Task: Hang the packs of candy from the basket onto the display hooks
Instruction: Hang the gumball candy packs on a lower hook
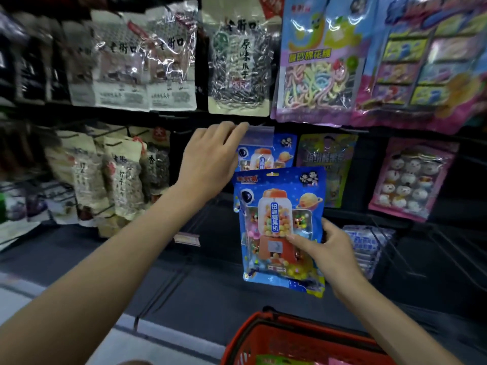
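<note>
My right hand (325,250) grips a blue candy pack (279,222) printed with a red gumball machine, thumb on its front, holding it upright in front of the display. Behind it hangs an identical blue pack (266,154) on a hook with a clear price tag (259,134). My left hand (210,159) reaches up to that hook, fingertips touching the tag's top edge, fingers together and holding nothing I can make out. The red basket (253,335) sits at the bottom, with more packs (279,360) partly visible inside.
Sunflower-seed bags (237,56) hang above and at left. Pastel marshmallow packs (319,61) hang at upper right, a yellow-purple pack (326,159) and a pink pack (411,177) to the right. Bare black wire hooks (390,246) stick out at lower right.
</note>
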Demonstrator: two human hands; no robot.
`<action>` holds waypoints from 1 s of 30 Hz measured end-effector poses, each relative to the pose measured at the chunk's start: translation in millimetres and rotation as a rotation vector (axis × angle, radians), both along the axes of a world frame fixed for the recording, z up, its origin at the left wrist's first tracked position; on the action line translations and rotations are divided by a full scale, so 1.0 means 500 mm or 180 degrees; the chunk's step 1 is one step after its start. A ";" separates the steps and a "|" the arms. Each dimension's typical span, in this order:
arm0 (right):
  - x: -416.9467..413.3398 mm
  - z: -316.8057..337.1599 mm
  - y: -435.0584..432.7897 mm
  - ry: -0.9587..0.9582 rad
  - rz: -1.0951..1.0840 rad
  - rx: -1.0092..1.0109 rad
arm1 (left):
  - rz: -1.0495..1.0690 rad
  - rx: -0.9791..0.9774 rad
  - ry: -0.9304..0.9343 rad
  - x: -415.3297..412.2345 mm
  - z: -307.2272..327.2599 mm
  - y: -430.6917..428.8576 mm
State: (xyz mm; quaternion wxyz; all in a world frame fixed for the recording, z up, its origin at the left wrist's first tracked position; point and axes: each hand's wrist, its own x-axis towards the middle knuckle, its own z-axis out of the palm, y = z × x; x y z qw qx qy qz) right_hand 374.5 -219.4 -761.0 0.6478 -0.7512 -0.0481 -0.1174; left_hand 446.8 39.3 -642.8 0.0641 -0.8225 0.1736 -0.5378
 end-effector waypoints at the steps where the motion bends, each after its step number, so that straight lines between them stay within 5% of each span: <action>1: 0.007 0.002 0.002 -0.0019 0.0011 0.0005 | 0.0033 0.0127 0.0052 0.010 0.006 -0.002; 11: 0.047 0.008 0.026 0.0012 -0.0018 0.0195 | -0.0062 0.0391 -0.0282 0.060 0.052 -0.014; 18: 0.081 0.025 0.042 -0.0085 0.0038 0.0255 | -0.0542 -0.0300 0.0401 0.041 0.120 -0.004; 30: 0.147 0.060 0.080 -0.0227 0.0275 0.0364 | -0.0553 -0.0159 0.0909 0.042 0.155 -0.004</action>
